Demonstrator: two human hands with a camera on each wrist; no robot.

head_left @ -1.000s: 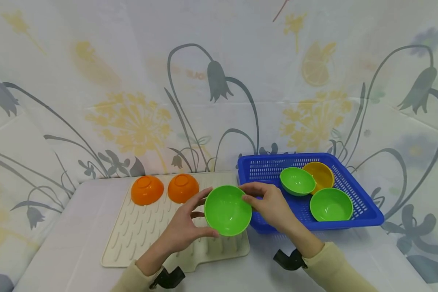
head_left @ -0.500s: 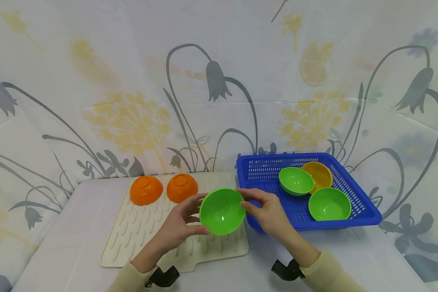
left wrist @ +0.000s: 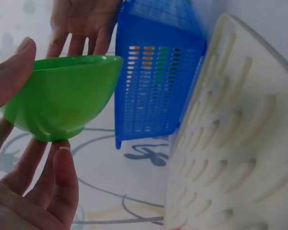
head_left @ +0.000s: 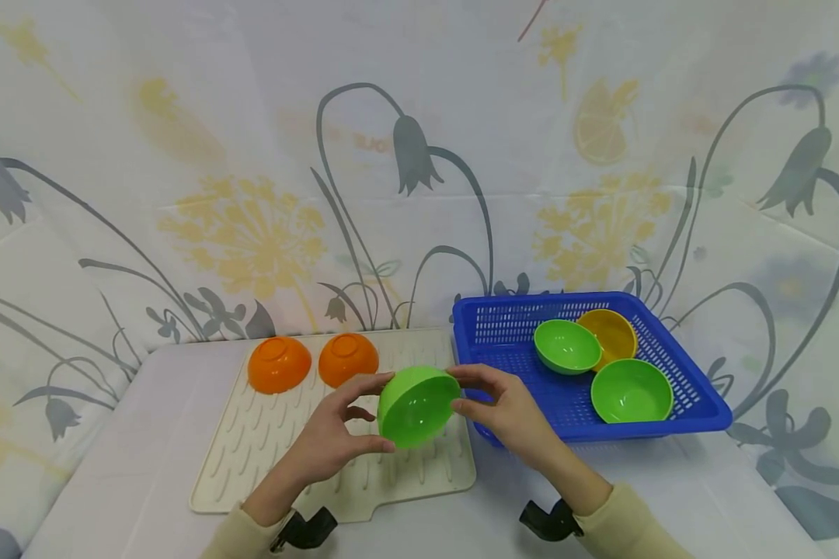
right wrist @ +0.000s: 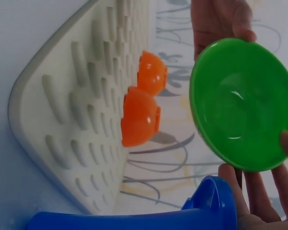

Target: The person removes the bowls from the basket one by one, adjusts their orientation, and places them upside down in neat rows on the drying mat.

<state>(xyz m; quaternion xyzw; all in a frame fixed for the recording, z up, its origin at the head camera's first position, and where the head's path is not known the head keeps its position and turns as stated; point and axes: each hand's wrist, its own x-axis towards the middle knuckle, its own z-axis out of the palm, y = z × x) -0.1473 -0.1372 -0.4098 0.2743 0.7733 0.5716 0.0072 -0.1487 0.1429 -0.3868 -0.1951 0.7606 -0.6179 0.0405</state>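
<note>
Both hands hold one green bowl (head_left: pixel 419 407) above the right part of a cream drying mat (head_left: pixel 280 466). My left hand (head_left: pixel 332 431) grips its left side, thumb at the rim and fingers against the outer wall and base, as the left wrist view shows for the bowl (left wrist: pixel 67 96). My right hand (head_left: pixel 506 407) pinches the right rim, thumb inside and fingers outside. The bowl is tilted, its inside turned toward the right hand. Two orange bowls, a left one (head_left: pixel 280 365) and a right one (head_left: pixel 349 360), lie upside down at the mat's back edge.
A blue slotted basket (head_left: pixel 510 310) stands to the right of the mat. Inside it are a small green bowl (head_left: pixel 568 347), a yellow bowl (head_left: pixel 611 338) behind that, and another green bowl (head_left: pixel 631 392) near the front. A flower-patterned sheet (head_left: pixel 419 194) hangs behind.
The held green bowl has moved slightly left and has been turned, from facing the head camera to tilting rightward, showing more of its outer wall. Both hands moved with it and keep their hold.
</note>
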